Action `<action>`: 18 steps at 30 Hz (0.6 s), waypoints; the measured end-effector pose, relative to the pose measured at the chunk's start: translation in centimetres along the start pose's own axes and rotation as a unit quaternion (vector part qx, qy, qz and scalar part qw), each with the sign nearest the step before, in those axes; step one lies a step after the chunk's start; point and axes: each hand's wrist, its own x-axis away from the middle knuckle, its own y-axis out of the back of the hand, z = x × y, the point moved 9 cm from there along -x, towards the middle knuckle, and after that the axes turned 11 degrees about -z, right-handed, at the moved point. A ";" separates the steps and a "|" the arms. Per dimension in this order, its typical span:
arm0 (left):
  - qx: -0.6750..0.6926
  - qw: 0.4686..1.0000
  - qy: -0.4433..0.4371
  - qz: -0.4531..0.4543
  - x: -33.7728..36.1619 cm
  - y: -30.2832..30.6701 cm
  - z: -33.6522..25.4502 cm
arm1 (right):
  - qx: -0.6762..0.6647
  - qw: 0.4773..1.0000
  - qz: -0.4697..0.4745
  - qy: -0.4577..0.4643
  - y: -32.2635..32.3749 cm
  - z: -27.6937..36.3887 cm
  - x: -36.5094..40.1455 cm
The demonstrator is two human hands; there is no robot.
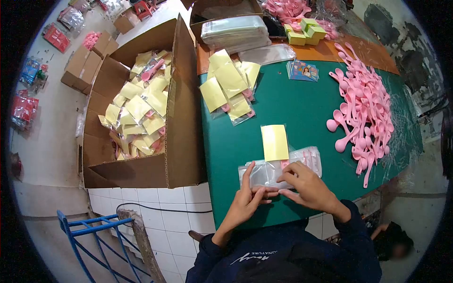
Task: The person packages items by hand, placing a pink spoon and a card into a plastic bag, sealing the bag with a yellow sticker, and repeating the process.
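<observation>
On the green table, a clear bag with a yellow card (275,143) lies over a stack of clear plastic bags (306,159). A bit of pink shows inside it below the card. My left hand (250,198) is at the lower left edge of the bags, its index finger raised and its fingers apart. My right hand (309,187) rests at the lower right of the same bag with fingers bent and parted, touching the plastic. Neither hand clearly grips anything. Filled bags with yellow cards (230,81) lie farther up the table, and pink spoons (361,113) are heaped at the right.
A cardboard box (184,113) of filled bags stands left of the table. Picture cards (303,70), packs of clear bags (233,32) and yellow-green boxes (306,33) lie at the back. A blue metal frame (89,226) stands lower left; another person (392,240) is lower right.
</observation>
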 end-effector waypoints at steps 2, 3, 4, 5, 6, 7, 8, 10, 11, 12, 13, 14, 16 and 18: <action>-0.038 0.999 -0.002 0.005 -0.1 -0.1 0.0 | -0.004 1.000 -0.010 0.002 -0.8 0.1 -0.4; -0.058 0.998 -0.004 0.007 -0.1 -0.2 0.0 | -0.007 1.000 -0.015 0.003 -1.0 0.1 -0.5; -0.055 0.999 -0.001 -0.002 -0.2 -0.2 -0.2 | -0.010 1.000 -0.015 0.003 -1.1 0.0 -0.6; -0.051 0.999 0.001 -0.011 -0.2 -0.2 -0.5 | -0.013 1.000 -0.015 0.004 -1.1 -0.1 -0.7; -0.048 0.999 0.004 -0.021 -0.2 -0.1 -0.6 | -0.017 1.000 -0.015 0.005 -1.2 -0.1 -0.8; -0.046 0.999 0.007 -0.020 -0.2 -0.1 -0.5 | -0.007 1.000 -0.026 0.002 -0.9 -0.1 -1.0; -0.045 0.999 0.010 -0.020 -0.3 0.0 -0.4 | 0.003 0.999 -0.037 -0.001 -0.5 0.1 -1.2; -0.037 0.999 0.016 -0.028 -0.3 0.1 -0.3 | 0.022 0.999 -0.023 0.009 -0.6 0.2 -1.1; -0.031 0.999 0.019 -0.035 -0.4 0.1 -0.3 | 0.031 0.999 0.001 0.022 -0.9 0.1 -0.8; -0.026 0.999 0.022 -0.042 -0.5 0.1 -0.3 | 0.040 0.998 0.025 0.035 -1.2 0.1 -0.5; -0.059 0.996 0.019 -0.057 -0.7 0.2 -0.7 | 0.036 0.999 0.024 0.028 -1.1 0.2 -0.5; -0.092 0.993 0.015 -0.071 -0.8 0.2 -1.4 | 0.032 0.999 0.023 0.021 -1.0 0.3 -0.5; -0.138 0.986 -0.016 -0.088 -1.0 0.2 -1.8 | 0.028 0.999 0.006 0.013 -0.9 0.2 -0.4; -0.166 0.979 -0.072 -0.096 -1.4 0.2 -1.9 | 0.028 0.999 -0.025 0.011 -0.7 -0.1 -0.4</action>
